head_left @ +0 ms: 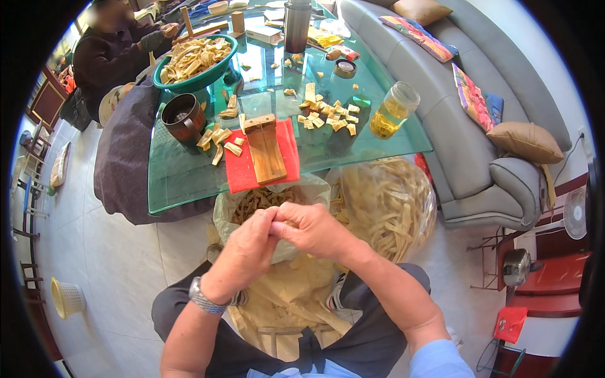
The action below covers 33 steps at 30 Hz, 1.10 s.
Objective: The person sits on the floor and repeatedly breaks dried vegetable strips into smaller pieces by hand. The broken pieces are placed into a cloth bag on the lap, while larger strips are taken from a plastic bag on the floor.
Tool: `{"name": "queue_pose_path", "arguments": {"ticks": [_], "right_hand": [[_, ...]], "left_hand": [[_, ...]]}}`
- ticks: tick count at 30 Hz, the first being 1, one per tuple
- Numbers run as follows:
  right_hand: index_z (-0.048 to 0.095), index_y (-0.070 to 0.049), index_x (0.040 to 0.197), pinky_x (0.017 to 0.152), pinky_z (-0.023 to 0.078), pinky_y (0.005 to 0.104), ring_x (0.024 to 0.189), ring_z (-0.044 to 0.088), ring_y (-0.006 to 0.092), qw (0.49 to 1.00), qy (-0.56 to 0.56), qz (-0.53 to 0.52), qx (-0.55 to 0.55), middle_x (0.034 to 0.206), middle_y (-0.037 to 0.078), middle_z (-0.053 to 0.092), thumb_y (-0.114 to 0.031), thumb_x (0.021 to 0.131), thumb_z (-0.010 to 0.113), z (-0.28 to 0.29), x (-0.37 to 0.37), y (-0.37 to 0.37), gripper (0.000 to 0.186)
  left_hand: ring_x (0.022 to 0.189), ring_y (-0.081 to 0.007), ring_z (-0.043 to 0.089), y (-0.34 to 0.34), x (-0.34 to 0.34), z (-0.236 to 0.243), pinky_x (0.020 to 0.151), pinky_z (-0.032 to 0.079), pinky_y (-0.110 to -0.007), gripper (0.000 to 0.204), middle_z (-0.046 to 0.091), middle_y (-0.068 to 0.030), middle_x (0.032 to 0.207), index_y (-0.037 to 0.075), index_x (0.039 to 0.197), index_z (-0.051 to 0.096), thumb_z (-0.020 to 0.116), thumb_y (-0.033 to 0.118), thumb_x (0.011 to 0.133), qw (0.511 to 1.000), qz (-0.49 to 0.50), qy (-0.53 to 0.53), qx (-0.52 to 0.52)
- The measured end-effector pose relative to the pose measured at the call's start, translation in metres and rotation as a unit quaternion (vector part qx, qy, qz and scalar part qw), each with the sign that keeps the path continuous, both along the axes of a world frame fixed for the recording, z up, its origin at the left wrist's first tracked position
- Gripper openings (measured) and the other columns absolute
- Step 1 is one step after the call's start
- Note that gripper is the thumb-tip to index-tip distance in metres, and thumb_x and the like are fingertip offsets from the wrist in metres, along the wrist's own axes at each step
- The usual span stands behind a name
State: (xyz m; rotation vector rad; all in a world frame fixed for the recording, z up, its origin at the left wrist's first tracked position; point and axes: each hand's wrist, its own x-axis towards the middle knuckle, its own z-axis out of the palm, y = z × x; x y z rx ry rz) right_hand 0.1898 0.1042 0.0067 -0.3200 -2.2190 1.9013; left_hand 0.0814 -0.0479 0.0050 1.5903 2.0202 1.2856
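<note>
My left hand [247, 244] and my right hand [310, 228] meet in front of me, fingers pinched together at the tips. Anything between them is hidden. Just beyond, below the table edge, a whitish bag [322, 192] holds brown dried pieces [258, 200]. On the table lies a wooden block tool [268, 154] with a raised crosspiece at its far end, resting on a red cloth [290, 142]. Left of it are pale dried strips [216, 140]; to its right, short cut pieces [331, 116] are scattered.
The glass table [183, 183] also carries a dark mug [183, 120], a green basin [217, 72] of strips, a jar [394, 112] of yellowish liquid and a dark flask [296, 28]. A clear bag [394, 208] of strips stands near the grey sofa [454, 145]. Another person [110, 50] sits far left.
</note>
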Motion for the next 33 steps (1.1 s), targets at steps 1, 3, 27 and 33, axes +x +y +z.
{"name": "queue_pose_path", "arguments": {"ticks": [1,3,27,33], "right_hand": [[0.070,-0.001,0.108,0.072,0.054,0.0334,0.078,0.064,0.0120,1.000,0.018,-0.004,-0.020,0.084,0.008,0.073,-0.015,0.101,0.066,-0.008,-0.001,-0.006,0.016],[0.069,-0.002,0.110,0.073,0.056,0.0357,0.077,0.069,0.0225,0.999,-0.020,0.021,0.030,0.086,0.015,0.072,-0.016,0.099,0.065,-0.016,0.001,-0.005,0.017],[0.054,-0.006,0.066,0.049,0.045,0.0437,0.049,0.053,0.0338,0.931,0.050,0.196,0.304,0.059,0.011,0.054,-0.030,0.100,0.067,0.033,0.045,-0.002,0.043],[0.068,-0.006,0.086,0.061,0.053,0.0399,0.067,0.066,0.0312,0.940,0.035,0.041,0.337,0.075,0.013,0.064,-0.025,0.100,0.069,0.024,0.015,0.037,0.024]], "left_hand": [[0.101,-0.0449,0.066,0.001,0.003,0.000,0.083,0.053,-0.045,0.033,0.066,-0.0250,0.105,-0.001,0.124,0.052,0.062,-0.002,0.094,0.998,0.010,-0.029,-0.046],[0.097,-0.0474,0.066,0.002,0.005,0.000,0.078,0.053,-0.050,0.024,0.067,-0.0266,0.099,-0.002,0.115,0.051,0.062,0.003,0.094,0.986,0.030,-0.088,-0.137],[0.072,-0.0404,0.065,-0.036,-0.017,0.020,0.063,0.051,-0.048,0.015,0.062,-0.0168,0.072,0.006,0.090,0.059,0.065,0.020,0.094,0.943,-0.157,-0.012,-0.292],[0.083,-0.0157,0.056,-0.012,-0.047,0.031,0.077,0.049,-0.031,0.015,0.055,-0.0056,0.089,0.002,0.110,0.062,0.059,0.016,0.106,0.969,-0.055,-0.147,-0.191]]}}
